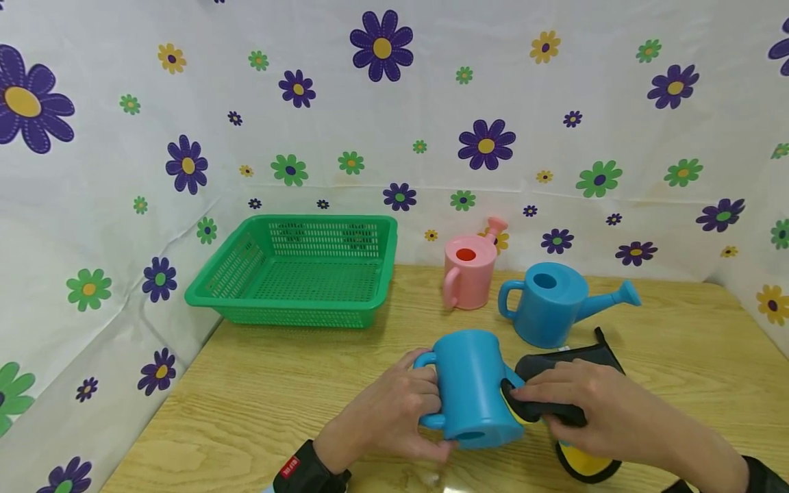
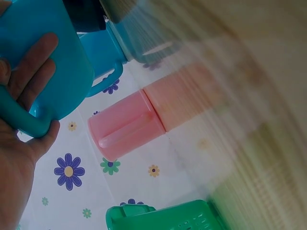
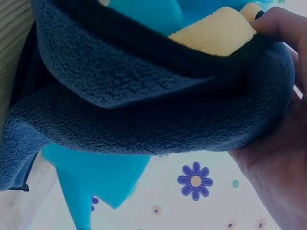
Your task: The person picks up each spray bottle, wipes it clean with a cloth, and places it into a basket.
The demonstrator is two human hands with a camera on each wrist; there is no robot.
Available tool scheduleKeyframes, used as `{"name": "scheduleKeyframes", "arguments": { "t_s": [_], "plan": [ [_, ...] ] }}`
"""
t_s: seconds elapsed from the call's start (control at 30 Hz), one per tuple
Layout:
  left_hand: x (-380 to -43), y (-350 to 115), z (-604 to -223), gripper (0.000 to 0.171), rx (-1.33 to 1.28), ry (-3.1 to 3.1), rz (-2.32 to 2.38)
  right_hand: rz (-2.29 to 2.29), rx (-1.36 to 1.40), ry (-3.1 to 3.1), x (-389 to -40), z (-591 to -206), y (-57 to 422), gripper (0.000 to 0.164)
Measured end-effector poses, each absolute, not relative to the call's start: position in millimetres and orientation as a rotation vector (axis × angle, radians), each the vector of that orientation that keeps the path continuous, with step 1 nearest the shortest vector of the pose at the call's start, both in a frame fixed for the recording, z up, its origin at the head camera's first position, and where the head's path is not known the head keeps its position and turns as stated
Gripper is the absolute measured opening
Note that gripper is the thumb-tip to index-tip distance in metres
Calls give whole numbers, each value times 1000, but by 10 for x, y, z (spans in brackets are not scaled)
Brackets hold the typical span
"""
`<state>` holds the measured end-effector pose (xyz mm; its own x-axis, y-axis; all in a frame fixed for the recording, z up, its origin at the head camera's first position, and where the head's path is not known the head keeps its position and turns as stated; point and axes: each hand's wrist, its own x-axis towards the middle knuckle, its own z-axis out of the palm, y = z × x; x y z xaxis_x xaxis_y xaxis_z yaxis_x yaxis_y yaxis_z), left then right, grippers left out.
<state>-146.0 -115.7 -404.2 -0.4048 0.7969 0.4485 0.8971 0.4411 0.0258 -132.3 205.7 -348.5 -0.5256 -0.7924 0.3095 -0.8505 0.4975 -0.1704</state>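
Note:
A blue watering can [image 1: 471, 387] is tipped over the near part of the table, its handle toward the left. My left hand [image 1: 394, 411] grips it by the handle; in the left wrist view fingers [image 2: 36, 72] pass through the handle and lie on the can's side. My right hand [image 1: 579, 400] pinches a dark grey and yellow cloth [image 1: 588, 356] and presses a fold of it to the can near the spout. In the right wrist view the folded cloth [image 3: 144, 124] hides much of the can. The spout is mostly hidden behind cloth and fingers.
A second blue watering can [image 1: 548, 308] stands upright behind the cloth, spout to the right. Left of it is a pink watering can [image 1: 471, 274]. A green plastic basket [image 1: 302, 315] sits at the back left. A flowered white sheet [image 1: 345, 109] hangs behind the wooden table [image 1: 265, 383].

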Motion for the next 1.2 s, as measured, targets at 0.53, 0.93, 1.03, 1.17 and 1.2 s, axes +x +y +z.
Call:
{"name": "scheduleKeyframes", "arguments": {
  "t_s": [0.53,0.93,1.03,1.17,1.2],
  "plan": [
    [-1461,-1168,-4027,37,-1441,-2341,-382,442,1424,-2455,-1295,-3484,2062,43],
    [-1446,-1112,-4026,38,-1491,-2316,-375,413,1328,-2554,-1399,-3520,2110,42],
    [-1432,-1098,-4033,38,-1510,-2322,-391,392,1285,-2664,-1396,-3514,2104,37],
    [-1416,-1086,-4038,38,-1522,-2325,-387,384,1246,-2791,-1396,-3523,2098,34],
    [-1414,-1085,-4037,38,-1522,-2327,-379,389,1239,-2810,-1399,-3527,2098,34]
  ]
}}
